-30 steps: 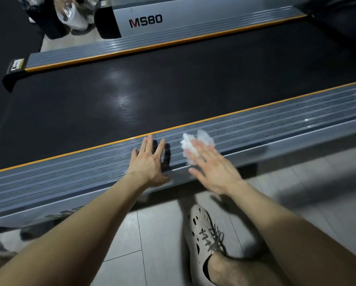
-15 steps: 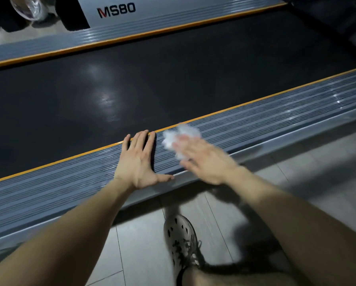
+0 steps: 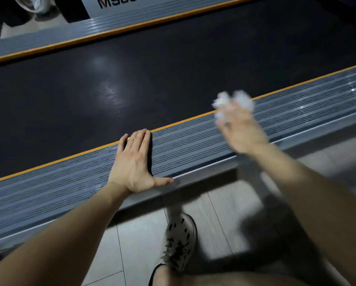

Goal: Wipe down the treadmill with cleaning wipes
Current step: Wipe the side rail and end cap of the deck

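The treadmill's ribbed grey side rail (image 3: 193, 145) runs diagonally across the view, edged with an orange strip beside the black running belt (image 3: 152, 75). My left hand (image 3: 134, 162) lies flat on the rail, fingers together and thumb spread along the rail's near edge. My right hand (image 3: 241, 124) is further right on the same rail, blurred, pressing a crumpled white cleaning wipe (image 3: 232, 102) against the ribs under its fingers. Most of the wipe sticks out past the fingertips.
The far side rail (image 3: 90, 36) and a grey cover marked MS80 (image 3: 119, 3) lie beyond the belt. Pale floor tiles (image 3: 135, 240) are below the near rail, with my pale perforated shoe (image 3: 179, 242) on them. A clear bag (image 3: 31, 4) sits at the top left.
My right hand has slid the wipe rightward along the near rail, away from my left hand. The left hand stays planted on the rail; the view has shifted slightly.
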`<action>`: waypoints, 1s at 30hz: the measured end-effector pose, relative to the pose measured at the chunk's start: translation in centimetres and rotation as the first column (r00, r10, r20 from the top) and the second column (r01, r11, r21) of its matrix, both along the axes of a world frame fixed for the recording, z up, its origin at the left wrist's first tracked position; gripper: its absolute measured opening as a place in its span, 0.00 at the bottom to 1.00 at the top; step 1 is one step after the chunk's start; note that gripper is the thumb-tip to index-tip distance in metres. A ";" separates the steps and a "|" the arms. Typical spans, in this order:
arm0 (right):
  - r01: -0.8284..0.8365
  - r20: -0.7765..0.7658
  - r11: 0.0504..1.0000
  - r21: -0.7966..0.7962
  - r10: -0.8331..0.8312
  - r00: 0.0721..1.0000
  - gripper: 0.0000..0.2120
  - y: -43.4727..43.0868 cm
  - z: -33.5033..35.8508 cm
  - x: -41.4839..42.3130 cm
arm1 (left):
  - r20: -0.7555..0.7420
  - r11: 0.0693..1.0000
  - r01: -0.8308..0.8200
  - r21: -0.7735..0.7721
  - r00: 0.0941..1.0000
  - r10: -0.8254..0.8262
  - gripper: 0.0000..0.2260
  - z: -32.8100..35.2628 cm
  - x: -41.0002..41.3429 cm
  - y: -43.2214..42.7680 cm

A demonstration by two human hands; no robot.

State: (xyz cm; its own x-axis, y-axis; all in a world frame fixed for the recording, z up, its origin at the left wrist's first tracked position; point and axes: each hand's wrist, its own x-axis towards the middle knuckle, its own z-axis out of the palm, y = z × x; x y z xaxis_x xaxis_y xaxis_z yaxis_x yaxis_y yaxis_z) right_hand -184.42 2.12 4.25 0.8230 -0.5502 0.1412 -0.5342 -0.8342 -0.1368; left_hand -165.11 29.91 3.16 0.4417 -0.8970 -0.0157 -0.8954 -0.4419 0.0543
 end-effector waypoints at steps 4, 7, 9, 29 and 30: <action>0.275 -0.039 0.939 0.205 -0.273 0.961 0.37 -0.5 0.7 -1.5 | 0.005 1.000 0.008 0.005 1.000 -0.008 0.70 -0.2 0.1 0.0; -0.396 0.041 0.904 0.161 0.395 0.918 0.33 8.7 0.3 -0.8 | -0.005 1.000 0.016 -0.008 1.000 -0.016 0.69 -0.3 0.0 0.1; -0.564 -0.017 0.817 0.118 0.570 0.822 0.32 10.4 0.9 -1.7 | -0.012 1.000 0.025 -0.016 1.000 -0.026 0.67 -0.2 0.0 0.0; 0.402 0.056 0.902 0.157 -0.415 0.908 0.44 -0.2 -0.7 -11.4 | -0.016 0.999 0.030 -0.031 0.999 -0.031 0.66 -0.2 -0.1 0.1; 0.457 0.045 0.872 0.175 -0.470 0.881 0.44 0.2 -0.4 -10.9 | -0.008 0.999 0.033 -0.025 0.999 -0.033 0.65 -0.1 -0.1 0.0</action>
State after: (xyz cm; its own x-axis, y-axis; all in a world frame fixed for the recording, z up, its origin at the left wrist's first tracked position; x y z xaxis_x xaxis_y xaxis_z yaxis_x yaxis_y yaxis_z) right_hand -195.34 2.31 3.83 0.4568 -0.8860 0.0798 -0.8349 -0.4579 -0.3052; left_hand -165.24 29.95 3.05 0.4117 -0.9113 0.0031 -0.9090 -0.4105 0.0722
